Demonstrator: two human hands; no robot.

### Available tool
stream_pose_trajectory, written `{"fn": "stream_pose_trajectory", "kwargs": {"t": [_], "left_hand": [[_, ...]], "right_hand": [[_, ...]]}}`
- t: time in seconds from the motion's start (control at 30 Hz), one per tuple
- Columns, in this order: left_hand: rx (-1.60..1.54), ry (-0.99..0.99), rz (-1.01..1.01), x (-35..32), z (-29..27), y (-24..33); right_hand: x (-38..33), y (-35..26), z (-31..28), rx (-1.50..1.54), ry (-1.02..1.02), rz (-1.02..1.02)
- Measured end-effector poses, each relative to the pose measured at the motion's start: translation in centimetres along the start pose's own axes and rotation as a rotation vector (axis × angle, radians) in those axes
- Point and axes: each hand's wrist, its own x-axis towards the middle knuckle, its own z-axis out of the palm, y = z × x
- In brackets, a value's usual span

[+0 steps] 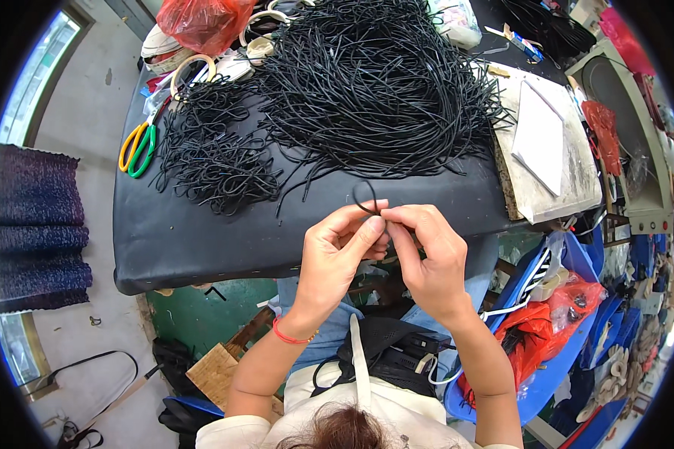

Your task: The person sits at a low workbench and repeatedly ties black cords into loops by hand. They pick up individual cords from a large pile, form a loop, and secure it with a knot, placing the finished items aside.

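Observation:
Between my two hands, over the near edge of the black table, a thin black cord (355, 196) stands up in a small loop. My left hand (348, 238) pinches the base of the loop between thumb and forefinger, its other fingers curled. From the right, my right hand (425, 251) pinches the cord at the same spot, and the fingertips of both hands nearly touch. Beyond them lies a large heap of straight black cords (374, 90). To its left is a smaller pile of looped black cords (221, 161).
Scissors with yellow and green handles (138, 150) lie at the table's left edge. A red plastic bag (204, 22) and tape rolls sit at the back left. On the right is a worn board (569, 179) with white sheets. A blue bin (554, 374) holding red bags stands beside my right arm.

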Motion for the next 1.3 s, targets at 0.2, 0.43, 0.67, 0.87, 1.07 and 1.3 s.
{"fn": "stream_pose_trajectory", "kwargs": {"t": [0.2, 0.43, 0.67, 0.87, 1.07, 1.3], "left_hand": [[-0.379, -0.009, -0.006, 0.3, -0.3, 0.3], [-0.171, -0.090, -0.224, 0.3, -1.3, 0.6], [0.068, -0.136, -0.112, 0.0, -1.6, 0.2], [0.886, -0.234, 0.181, -0.3, -2.2, 1.0], [0.282, -0.265, -0.107, -0.9, -2.0, 0.7], [0.041, -0.221, -0.094, -0.4, -1.1, 0.4]], "right_hand": [[-0.1, 0.1, -1.2, -0.052, -0.060, 0.011], [0.0, 0.7, -1.5, -0.270, -0.035, -0.276], [-0.4, 0.8, -1.2, -0.183, -0.085, -0.205], [0.7, -0.8, -3.9, -0.368, -0.272, -0.352], [0.1, 1.9, -3.4, 0.006, -0.239, 0.075], [-2.0, 0.2, -2.2, 0.036, -0.183, 0.108]]}}
